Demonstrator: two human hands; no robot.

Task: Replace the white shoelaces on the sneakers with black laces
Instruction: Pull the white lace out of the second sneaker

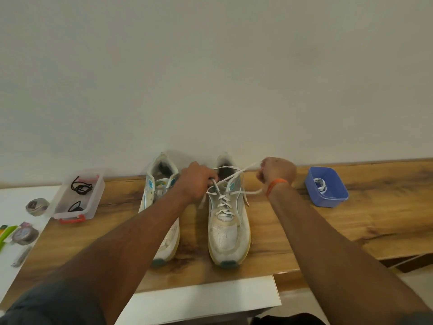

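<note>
White lace point(223, 202) is still threaded through the right-hand sneaker point(228, 221), crisscrossed down the lower eyelets, loose at the top. That sneaker sits on the wooden tabletop point(328, 226), toe toward the camera, heel at the wall. Using it as the landmark from here.

Left hand point(195, 182) is at the sneaker's tongue on its left side, fingers curled and closed on the lace near the top eyelets. Exact pinch point is hidden under the knuckles. Right hand point(276, 171) is just right of the sneaker's collar, closed into a fist around one lace end, strand running taut from the eyelets up into the fist. Orange band point(276, 184) on that wrist. A second loose end trails off the sneaker's right side toward the wrist.

Second sneaker point(161, 207) stands parallel just left of the landmark, partly covered by the left forearm; can't tell if it has a lace.

Further left: clear plastic box point(77, 195) with a red latch, holding black laces point(80, 185). Beyond that, on a white surface, two tape rolls point(36, 206) and some small items too blurred to name.

Right of the sneaker, well apart: blue tub point(326, 186) with a coiled white lace inside point(320, 185).
</note>
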